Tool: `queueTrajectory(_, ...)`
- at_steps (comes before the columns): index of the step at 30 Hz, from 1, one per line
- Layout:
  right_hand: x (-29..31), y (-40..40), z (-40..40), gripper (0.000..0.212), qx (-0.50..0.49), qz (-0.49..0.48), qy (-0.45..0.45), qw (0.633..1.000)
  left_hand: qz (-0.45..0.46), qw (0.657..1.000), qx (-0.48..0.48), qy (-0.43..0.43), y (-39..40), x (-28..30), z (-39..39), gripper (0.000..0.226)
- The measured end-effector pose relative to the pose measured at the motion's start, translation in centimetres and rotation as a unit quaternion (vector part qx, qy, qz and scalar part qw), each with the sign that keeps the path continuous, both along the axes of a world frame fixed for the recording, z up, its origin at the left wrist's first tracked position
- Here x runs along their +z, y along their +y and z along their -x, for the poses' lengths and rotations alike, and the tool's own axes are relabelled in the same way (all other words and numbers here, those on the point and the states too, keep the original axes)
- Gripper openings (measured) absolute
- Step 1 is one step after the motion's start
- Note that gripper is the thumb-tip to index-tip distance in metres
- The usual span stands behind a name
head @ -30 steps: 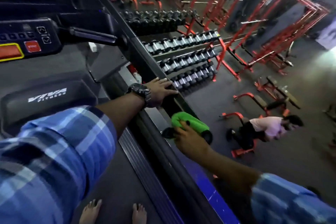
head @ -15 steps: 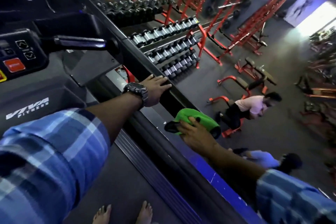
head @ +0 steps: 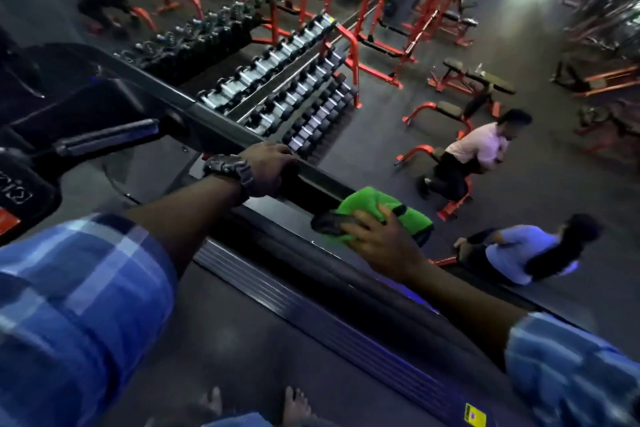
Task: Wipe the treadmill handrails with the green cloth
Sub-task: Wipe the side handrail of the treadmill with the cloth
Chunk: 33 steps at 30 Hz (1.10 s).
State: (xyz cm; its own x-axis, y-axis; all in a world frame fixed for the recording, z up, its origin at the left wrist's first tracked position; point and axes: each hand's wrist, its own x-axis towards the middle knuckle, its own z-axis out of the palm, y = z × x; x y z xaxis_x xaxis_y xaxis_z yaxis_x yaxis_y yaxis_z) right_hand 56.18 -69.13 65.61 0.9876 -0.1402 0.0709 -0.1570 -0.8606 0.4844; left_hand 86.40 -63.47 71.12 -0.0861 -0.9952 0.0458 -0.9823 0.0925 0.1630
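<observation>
Left hand (head: 268,166) out ahead, arm extended, fingers curled over the rail (head: 221,125), watch on wrist. Right hand (head: 377,241) lower and nearer, palm down, fingers spread, pressing flat on the cloth (head: 377,206).

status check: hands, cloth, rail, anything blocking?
Left hand grips handrail. Right hand presses green cloth onto rail end. Nothing blocking the rail between the hands.
</observation>
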Motion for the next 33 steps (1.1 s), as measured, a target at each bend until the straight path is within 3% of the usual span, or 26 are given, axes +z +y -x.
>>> queueTrajectory(4,0.6,2.6,-8.3,0.050,-0.154,-0.078,-0.169,0.970,0.009,0.999,-0.029,0.010,-0.9,0.5,-1.2,0.049)
queueTrajectory(7,-1.5,4.4,-12.9,0.042,-0.190,-0.096,-0.087,0.973,0.023,0.996,-0.084,0.010,-1.2,0.4,-2.6,0.048)
queueTrajectory(10,-4.6,5.4,-9.3,0.025,-0.185,-0.061,-0.015,0.981,0.014,0.989,-0.144,0.001,-1.2,0.0,-5.0,0.056)
queueTrajectory(13,-2.7,6.0,-5.7,0.036,-0.247,-0.044,-0.123,0.960,0.007,0.990,-0.140,-0.012,-1.3,-0.9,-6.2,0.063)
queueTrajectory(15,-0.5,5.5,-10.2,0.052,-0.324,-0.055,-0.231,0.916,-0.005,0.990,-0.141,0.010,-1.1,-1.4,-7.2,0.063)
queueTrajectory(17,0.1,5.4,-16.4,0.052,-0.340,-0.069,-0.315,0.883,-0.015,0.989,-0.144,0.021,-1.2,-1.5,-7.5,0.052)
queueTrajectory(19,-1.4,5.8,-20.2,0.047,-0.304,-0.080,-0.293,0.903,-0.002,0.986,-0.162,0.027,-1.4,-1.3,-8.0,0.038)
queueTrajectory(21,-4.5,6.6,-18.7,0.041,-0.287,-0.071,-0.230,0.927,0.012,0.980,-0.194,0.040,-1.4,-1.2,-8.8,0.049)
queueTrajectory(23,-6.5,7.7,-14.6,0.034,-0.291,-0.058,-0.223,0.929,0.029,0.976,-0.213,0.033,-1.4,-1.5,-9.6,0.061)
queueTrajectory(26,-5.9,7.6,-12.2,0.042,-0.361,-0.018,-0.296,0.884,0.041,0.976,-0.212,0.022,-2.0,-2.0,-10.2,0.062)
queueTrajectory(29,-3.6,6.4,-18.0,0.050,-0.391,-0.027,-0.451,0.802,0.047,0.977,-0.203,0.031,-2.5,-2.4,-10.1,0.062)
queueTrajectory(30,-3.2,6.0,-20.2,0.048,-0.375,-0.023,-0.473,0.797,0.049,0.978,-0.198,0.037,-2.6,-2.3,-10.2,0.060)
queueTrajectory(31,-3.4,5.9,-21.8,0.046,-0.354,-0.024,-0.466,0.811,0.050,0.979,-0.193,0.040,-2.6,-2.2,-10.3,0.057)
queueTrajectory(33,-5.4,5.9,-21.9,0.043,-0.310,-0.021,-0.382,0.871,0.046,0.977,-0.202,0.057,-2.8,-2.1,-10.4,0.055)
